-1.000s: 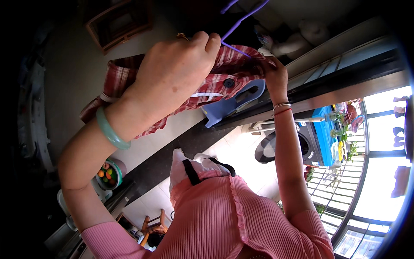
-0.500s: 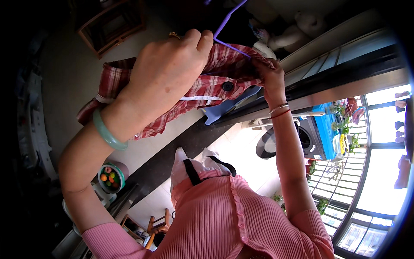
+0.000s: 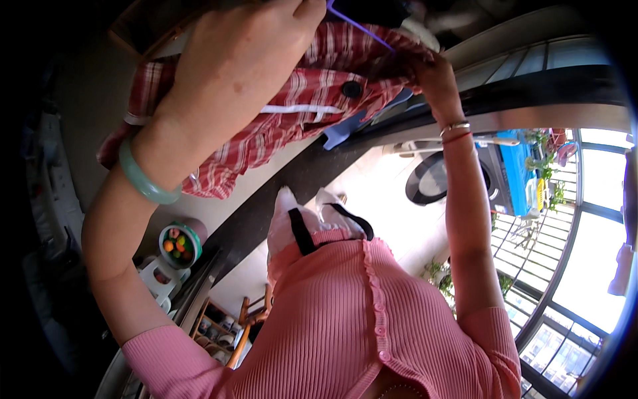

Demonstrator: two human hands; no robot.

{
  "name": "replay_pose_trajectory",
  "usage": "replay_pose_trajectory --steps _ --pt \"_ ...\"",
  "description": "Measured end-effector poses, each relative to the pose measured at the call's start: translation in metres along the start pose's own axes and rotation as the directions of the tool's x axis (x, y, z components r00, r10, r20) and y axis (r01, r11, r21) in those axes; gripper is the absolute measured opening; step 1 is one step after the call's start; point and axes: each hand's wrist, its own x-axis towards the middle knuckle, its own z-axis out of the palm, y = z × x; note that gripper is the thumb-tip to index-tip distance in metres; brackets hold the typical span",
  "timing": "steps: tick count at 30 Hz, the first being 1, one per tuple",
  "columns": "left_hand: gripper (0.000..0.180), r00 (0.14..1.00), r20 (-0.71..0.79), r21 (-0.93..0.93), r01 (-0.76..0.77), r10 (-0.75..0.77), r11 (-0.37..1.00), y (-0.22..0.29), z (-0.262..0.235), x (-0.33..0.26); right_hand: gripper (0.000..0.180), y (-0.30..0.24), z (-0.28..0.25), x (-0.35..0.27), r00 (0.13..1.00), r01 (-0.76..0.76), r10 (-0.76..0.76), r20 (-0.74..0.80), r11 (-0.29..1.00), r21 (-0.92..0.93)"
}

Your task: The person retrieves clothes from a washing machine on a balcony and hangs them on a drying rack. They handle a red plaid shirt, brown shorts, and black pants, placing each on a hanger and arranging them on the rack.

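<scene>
Raised near the top edge, a red plaid shirt (image 3: 252,156) with a dark button hangs on a thin purple hanger (image 3: 362,28). My left hand (image 3: 242,60) is closed on the hanger close to its hook end, fingertips partly cut off by the picture's edge. A green bangle circles that wrist. On the other side, my right hand (image 3: 438,83) grips the shirt's edge by one end of the hanger, its fingers partly hidden in the cloth. Much of the shirt's left part lies behind my left hand and forearm.
Rightward stands a front-loading washing machine (image 3: 428,178) with a blue cover (image 3: 522,173) and potted plants beyond, next to a barred window (image 3: 585,266). Lower left are a bucket of fruit-like things (image 3: 179,246) and a small shelf (image 3: 216,326). A dark ledge (image 3: 531,90) runs behind my right hand.
Both hands, the shirt and the hanger have moved up in the picture. My right hand has also shifted slightly right. Both grips look the same.
</scene>
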Motion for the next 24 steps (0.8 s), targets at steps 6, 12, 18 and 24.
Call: replay_pose_trajectory --steps 6,12,18,24 --pt "0.032 0.994 0.111 0.036 0.001 -0.005 0.999 0.001 -0.001 0.006 0.029 -0.005 0.009 -0.01 0.99 0.095 -0.128 -0.052 0.906 -0.412" --pt "0.03 0.981 0.192 0.036 0.019 -0.025 0.999 0.004 0.005 0.006 0.028 0.004 0.016 -0.008 0.983 0.086 -0.166 -0.078 0.791 -0.606" --pt "0.03 0.978 0.202 -0.015 -0.045 0.047 0.999 0.0 0.0 0.008 0.025 0.006 0.018 -0.013 0.962 0.09 -0.236 -0.134 0.744 -0.663" --pt "0.038 0.998 0.032 -0.027 -0.059 0.06 0.998 -0.014 0.023 -0.003 0.028 0.025 0.002 -0.011 0.994 0.025 -0.059 -0.095 0.947 -0.32"
